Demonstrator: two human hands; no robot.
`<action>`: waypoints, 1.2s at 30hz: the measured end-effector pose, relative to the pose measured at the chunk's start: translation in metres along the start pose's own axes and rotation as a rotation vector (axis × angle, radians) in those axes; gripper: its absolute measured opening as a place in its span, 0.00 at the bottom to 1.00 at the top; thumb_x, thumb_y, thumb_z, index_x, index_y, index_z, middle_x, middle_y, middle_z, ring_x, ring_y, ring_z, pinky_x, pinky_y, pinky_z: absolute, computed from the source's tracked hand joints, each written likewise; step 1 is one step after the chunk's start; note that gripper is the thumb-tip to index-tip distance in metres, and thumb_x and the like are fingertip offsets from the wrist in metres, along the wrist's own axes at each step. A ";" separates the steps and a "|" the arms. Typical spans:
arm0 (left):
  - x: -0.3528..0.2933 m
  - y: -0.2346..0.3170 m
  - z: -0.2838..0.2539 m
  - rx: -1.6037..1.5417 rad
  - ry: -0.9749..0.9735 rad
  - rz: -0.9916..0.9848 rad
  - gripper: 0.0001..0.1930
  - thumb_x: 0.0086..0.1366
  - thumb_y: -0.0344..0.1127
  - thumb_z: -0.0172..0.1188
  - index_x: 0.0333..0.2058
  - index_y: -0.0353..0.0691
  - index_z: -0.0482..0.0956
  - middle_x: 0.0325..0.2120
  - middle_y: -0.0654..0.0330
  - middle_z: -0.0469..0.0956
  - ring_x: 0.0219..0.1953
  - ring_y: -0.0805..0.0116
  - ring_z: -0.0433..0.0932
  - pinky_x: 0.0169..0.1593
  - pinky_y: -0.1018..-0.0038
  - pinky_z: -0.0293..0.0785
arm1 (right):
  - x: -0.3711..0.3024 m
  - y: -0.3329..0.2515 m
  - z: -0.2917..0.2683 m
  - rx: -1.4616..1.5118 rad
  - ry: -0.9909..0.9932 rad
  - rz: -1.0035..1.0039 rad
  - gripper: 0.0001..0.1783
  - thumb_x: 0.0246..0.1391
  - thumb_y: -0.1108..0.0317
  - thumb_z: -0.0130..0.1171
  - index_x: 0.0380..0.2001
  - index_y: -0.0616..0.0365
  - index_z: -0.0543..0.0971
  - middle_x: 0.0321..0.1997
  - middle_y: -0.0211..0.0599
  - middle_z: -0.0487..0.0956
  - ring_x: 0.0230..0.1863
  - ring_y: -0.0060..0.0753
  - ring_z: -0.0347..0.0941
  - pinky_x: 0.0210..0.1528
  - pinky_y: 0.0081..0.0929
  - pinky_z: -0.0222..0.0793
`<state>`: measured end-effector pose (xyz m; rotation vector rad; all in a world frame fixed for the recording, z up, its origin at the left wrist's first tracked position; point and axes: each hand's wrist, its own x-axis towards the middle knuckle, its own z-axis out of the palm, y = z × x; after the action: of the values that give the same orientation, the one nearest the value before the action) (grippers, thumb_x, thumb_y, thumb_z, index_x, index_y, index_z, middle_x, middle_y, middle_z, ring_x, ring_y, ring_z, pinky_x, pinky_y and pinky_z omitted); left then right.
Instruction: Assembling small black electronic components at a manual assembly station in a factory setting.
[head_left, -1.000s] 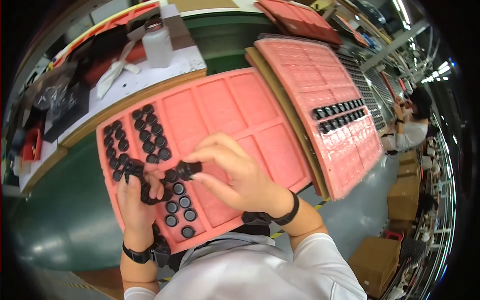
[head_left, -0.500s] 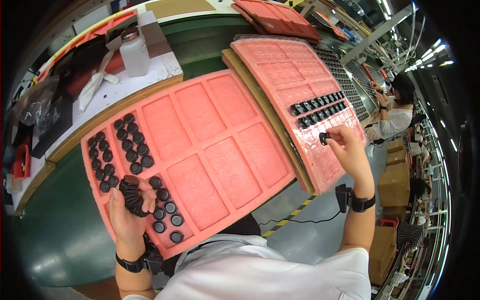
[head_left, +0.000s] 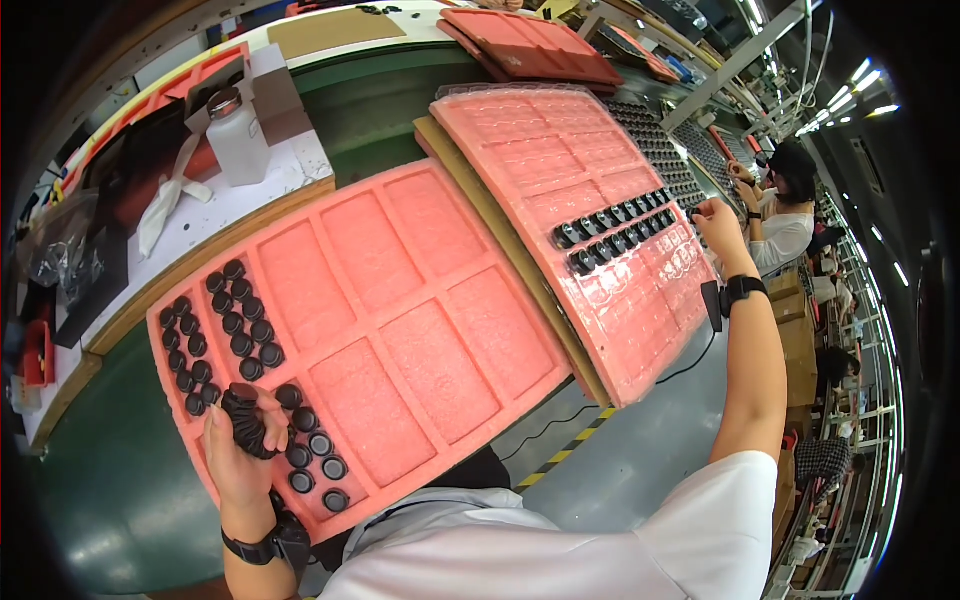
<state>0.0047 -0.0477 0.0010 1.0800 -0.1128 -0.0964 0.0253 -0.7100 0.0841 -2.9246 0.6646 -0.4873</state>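
My left hand (head_left: 238, 465) is closed around a stack of thin black round parts (head_left: 245, 420), over the near left corner of a pink foam tray (head_left: 365, 480). Groups of black round caps (head_left: 240, 320) stand in that tray's left compartments. My right hand (head_left: 722, 228) is out at the far right edge of a second pink tray, which is covered by a clear plastic insert (head_left: 640, 325). Its fingertips pinch a small black part (head_left: 693, 212), mostly hidden, at the end of two rows of black parts (head_left: 615, 230) seated in the insert.
A brown board (head_left: 490, 215) lies under the second tray. At the left, a white bottle (head_left: 238, 140) with a metallic top stands on a white bench beside a crumpled white cloth (head_left: 168, 205). More red trays (head_left: 535, 45) lie behind. A co-worker (head_left: 785, 220) sits at the right.
My right hand has moved away and rightward, from over the insert's middle to the far end of the rows. My left hand keeps its stack. The whole view has shifted slightly.
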 end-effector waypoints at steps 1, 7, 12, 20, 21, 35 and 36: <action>0.000 -0.001 0.000 0.001 -0.002 0.000 0.26 0.69 0.49 0.36 0.34 0.28 0.70 0.22 0.54 0.71 0.17 0.74 0.63 0.21 0.78 0.62 | 0.005 0.004 0.002 0.001 0.001 0.002 0.13 0.42 0.71 0.61 0.32 0.66 0.74 0.29 0.45 0.77 0.33 0.42 0.75 0.37 0.31 0.69; 0.003 -0.005 0.002 0.037 -0.019 -0.015 0.26 0.68 0.50 0.37 0.34 0.27 0.70 0.23 0.55 0.71 0.16 0.74 0.63 0.20 0.78 0.62 | 0.023 0.013 0.019 -0.138 0.010 0.060 0.13 0.42 0.71 0.61 0.32 0.65 0.74 0.30 0.44 0.77 0.34 0.40 0.75 0.38 0.30 0.69; 0.007 -0.009 -0.007 0.039 -0.126 0.000 0.21 0.69 0.47 0.36 0.38 0.33 0.69 0.29 0.55 0.71 0.16 0.74 0.63 0.18 0.79 0.62 | 0.029 0.021 0.031 -0.075 -0.059 0.039 0.13 0.42 0.69 0.62 0.30 0.65 0.74 0.29 0.46 0.77 0.33 0.45 0.74 0.37 0.33 0.68; 0.010 -0.009 -0.012 0.045 -0.193 0.002 0.23 0.69 0.48 0.36 0.36 0.31 0.69 0.29 0.54 0.70 0.16 0.74 0.63 0.19 0.78 0.62 | 0.034 0.021 0.035 -0.137 -0.232 0.001 0.12 0.44 0.71 0.60 0.33 0.65 0.74 0.30 0.44 0.77 0.32 0.41 0.74 0.37 0.32 0.69; 0.010 -0.009 -0.012 0.046 -0.191 0.000 0.23 0.69 0.48 0.36 0.36 0.31 0.69 0.29 0.54 0.70 0.16 0.74 0.63 0.19 0.78 0.62 | 0.033 0.023 0.036 -0.137 -0.236 -0.001 0.12 0.44 0.71 0.60 0.33 0.65 0.74 0.30 0.44 0.77 0.32 0.41 0.74 0.37 0.32 0.69; 0.000 -0.005 -0.016 -0.054 -0.056 -0.158 0.27 0.66 0.51 0.41 0.34 0.26 0.72 0.24 0.52 0.75 0.19 0.74 0.66 0.25 0.79 0.64 | -0.110 -0.185 -0.026 0.600 -0.271 -0.239 0.07 0.57 0.70 0.51 0.30 0.63 0.74 0.27 0.27 0.72 0.27 0.17 0.66 0.31 0.15 0.61; 0.000 -0.002 -0.015 -0.036 -0.022 -0.143 0.27 0.66 0.51 0.41 0.34 0.26 0.72 0.24 0.52 0.75 0.19 0.74 0.66 0.25 0.79 0.64 | -0.138 -0.205 -0.033 0.639 -0.306 -0.225 0.07 0.57 0.71 0.51 0.30 0.64 0.74 0.27 0.29 0.72 0.28 0.18 0.66 0.31 0.16 0.62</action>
<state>0.0070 -0.0358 -0.0076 1.0502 -0.0535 -0.2383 -0.0210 -0.4662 0.1101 -2.3869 0.1037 -0.2045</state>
